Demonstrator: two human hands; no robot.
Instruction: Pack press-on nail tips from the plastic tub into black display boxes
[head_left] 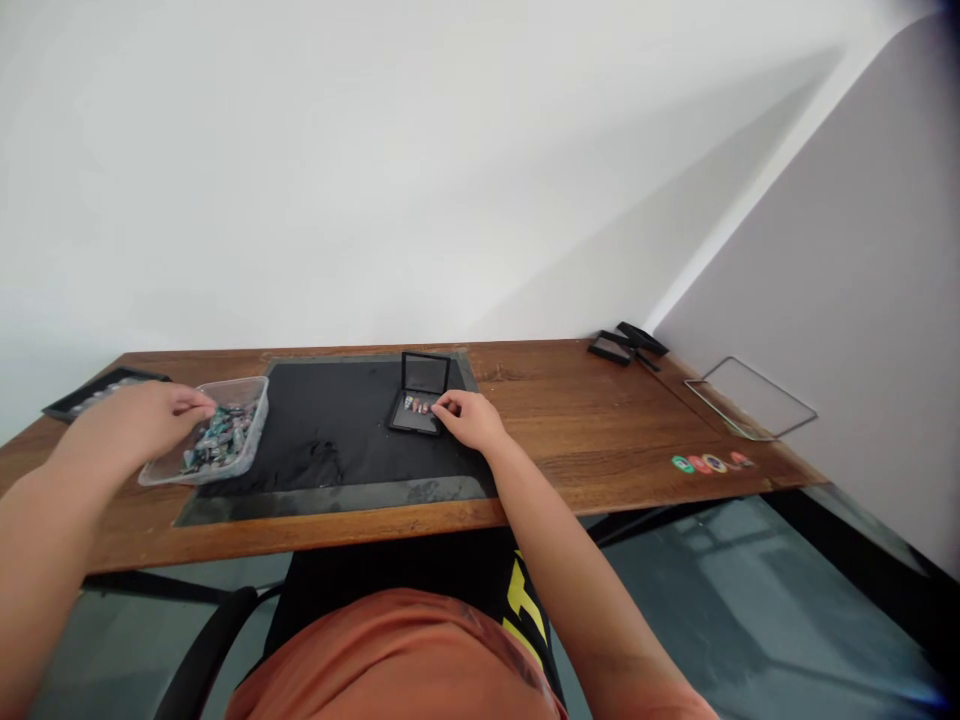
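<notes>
My left hand is over the near-left side of a clear plastic tub, thumb and fingertips pinched together. Inside the tub lies a heap of small green, white and pink pieces; whether the pinch holds one is too small to tell. On a black mat stands a small black case with its lid raised. Several small decorated pieces resembling press-on nails lie in a row in it. The closed fingertips of my right hand touch the right end of that row, hiding whatever is between them.
A black tray with clear items sits at the far left, partly behind my left hand. More black cases lie at the back right. Round coloured stickers and a wire frame are at the right of the wooden table.
</notes>
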